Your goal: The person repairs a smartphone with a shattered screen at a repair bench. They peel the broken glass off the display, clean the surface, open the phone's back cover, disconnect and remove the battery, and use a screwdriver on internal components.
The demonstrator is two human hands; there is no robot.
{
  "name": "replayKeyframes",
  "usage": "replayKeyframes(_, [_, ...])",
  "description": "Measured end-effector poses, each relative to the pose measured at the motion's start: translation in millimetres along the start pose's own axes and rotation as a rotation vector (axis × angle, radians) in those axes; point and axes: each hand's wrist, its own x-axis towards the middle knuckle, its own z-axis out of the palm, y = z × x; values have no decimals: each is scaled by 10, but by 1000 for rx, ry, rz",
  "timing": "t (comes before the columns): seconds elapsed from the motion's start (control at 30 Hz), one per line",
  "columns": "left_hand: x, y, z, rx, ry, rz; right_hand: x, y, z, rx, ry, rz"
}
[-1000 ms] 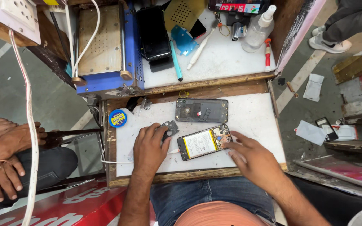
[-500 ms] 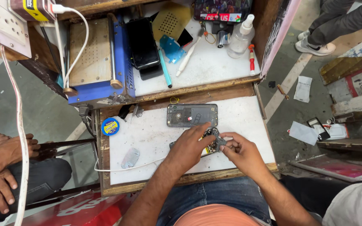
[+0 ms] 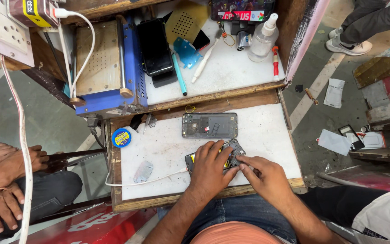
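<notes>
Seen from above, a white, scuffed tabletop (image 3: 267, 135) with a wooden rim fills the centre of the frame, and a second white shelf sits above it toward the top. On that upper shelf, at the upper left, stands a blue box-shaped machine with a tan metal plate (image 3: 107, 68); beside it lie a black smartphone face up (image 3: 155, 45), a teal pen-like tool (image 3: 179, 74), a clear spray bottle (image 3: 263, 39) and a small red-handled screwdriver (image 3: 275, 62). On the lower tabletop, in the middle of the frame, a dark grey phone back housing (image 3: 209, 125) lies flat and apart from the rest, already taken off. Just below it lies the opened smartphone body with a yellow battery and exposed boards (image 3: 234, 152), mostly covered by the two hands. The left hand (image 3: 211, 169) lies flat across the body, fingers spread and pressing it down rather than closed round it. The right hand (image 3: 267, 176) comes in from the lower right with its fingertips pinched at the phone's right end; whether it has a tool or part in its grip I cannot tell. So the phone appears to be partway through being taken apart or repaired, with inner work still under way. A thin white cable (image 3: 145, 181) runs left from the phone, past a small silver metal plate (image 3: 143, 171) and a round blue tin (image 3: 121, 137). At the left edge, another person's clasped hands (image 3: 5, 174) rest on dark trousers.
</notes>
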Motion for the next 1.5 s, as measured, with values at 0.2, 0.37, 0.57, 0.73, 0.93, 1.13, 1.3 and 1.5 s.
replayKeyframes(0.2, [6, -29, 4, 6, -51, 22, -25, 55, 4, -27, 39, 58])
replayKeyframes(0.37, [-11, -59, -24, 8, -62, 12, -38, -9, 54, -93, 93, 9])
replayKeyframes(0.57, [-22, -42, -78, 65, -101, 59, 5, -44, 39, -54, 96, 16])
replayKeyframes(0.73, [30, -30, -81, 73, -99, 76, -22, 103, 57, 21, 110, -3])
replayKeyframes(0.93, [30, -23, -111, 65, -102, 62, -86, 240, 24, 867, -57, 206])
replayKeyframes(1.13, [-2, -68, -168, 142, -163, 48, 6, 162, -62, 880, -25, 80])
replayKeyframes(1.3, [-109, -139, -297, 134, -115, 46, 121, 49, 26, 61, 23, -233])
replayKeyframes(1.5, [-74, -577, -553, -14, 155, -200, 161, 2, 93, -4, 97, -368])
